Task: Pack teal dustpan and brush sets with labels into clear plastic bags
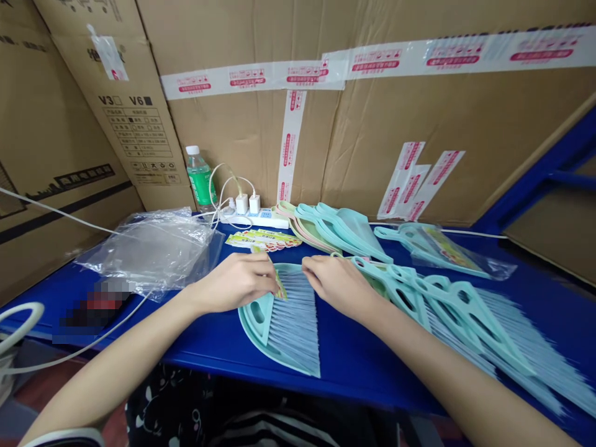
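teal plastic forms a dustpan (252,343) lying on the blue table (354,372), with a brush (295,329) of pale blue bristles nested on it. the person's left hand (244,282) is over the pair, its fingers clamped on a printed card (282,288). the right hand (339,282) is at the bristles' far right corner, fingertips together; whether it grips anything cannot be told. more brushes (505,338) lie at right, stacked dustpans (356,228) farther back, clear bags (158,248) at left.
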The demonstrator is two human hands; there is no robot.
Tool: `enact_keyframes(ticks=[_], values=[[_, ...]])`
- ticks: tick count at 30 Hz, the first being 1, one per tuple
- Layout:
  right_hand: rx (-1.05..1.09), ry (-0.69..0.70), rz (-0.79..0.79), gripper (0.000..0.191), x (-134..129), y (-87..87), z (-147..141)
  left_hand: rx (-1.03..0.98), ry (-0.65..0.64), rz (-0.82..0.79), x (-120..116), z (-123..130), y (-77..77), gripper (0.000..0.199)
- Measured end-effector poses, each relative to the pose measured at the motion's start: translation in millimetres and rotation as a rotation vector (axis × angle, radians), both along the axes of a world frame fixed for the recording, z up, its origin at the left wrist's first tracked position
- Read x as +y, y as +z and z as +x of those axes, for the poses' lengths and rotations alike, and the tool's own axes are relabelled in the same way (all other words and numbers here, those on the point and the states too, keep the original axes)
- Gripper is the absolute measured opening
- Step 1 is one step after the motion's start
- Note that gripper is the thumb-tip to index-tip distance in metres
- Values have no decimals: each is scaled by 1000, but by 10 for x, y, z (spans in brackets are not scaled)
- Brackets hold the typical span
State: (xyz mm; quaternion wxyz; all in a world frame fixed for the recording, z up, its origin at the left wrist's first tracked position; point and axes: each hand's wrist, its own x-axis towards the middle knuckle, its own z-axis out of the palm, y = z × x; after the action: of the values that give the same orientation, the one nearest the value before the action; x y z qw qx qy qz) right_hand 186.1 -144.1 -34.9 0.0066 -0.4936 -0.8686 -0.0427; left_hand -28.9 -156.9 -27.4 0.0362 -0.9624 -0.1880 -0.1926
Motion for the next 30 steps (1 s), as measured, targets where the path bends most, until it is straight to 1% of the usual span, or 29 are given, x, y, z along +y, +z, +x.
enact_keyframes(ticks=[5,7,19,26,30], values=[[-18,1,-19,22,6,-10,1,12,-62,-239,-58,30,-2,22],[-26,-6,-25,22,10,-13,-1,20,-80,-300,-72,39,-2,21],[-48,12,11,21,10,-73,-10,86,-119,-427,-102,74,-40,16],[-31,51,-15,23,35,-123,-9,68,-172,-539,-129,103,-35,17],[-20,39,-15,22,40,-137,-18,84,-200,-572,-130,117,-50,16]])
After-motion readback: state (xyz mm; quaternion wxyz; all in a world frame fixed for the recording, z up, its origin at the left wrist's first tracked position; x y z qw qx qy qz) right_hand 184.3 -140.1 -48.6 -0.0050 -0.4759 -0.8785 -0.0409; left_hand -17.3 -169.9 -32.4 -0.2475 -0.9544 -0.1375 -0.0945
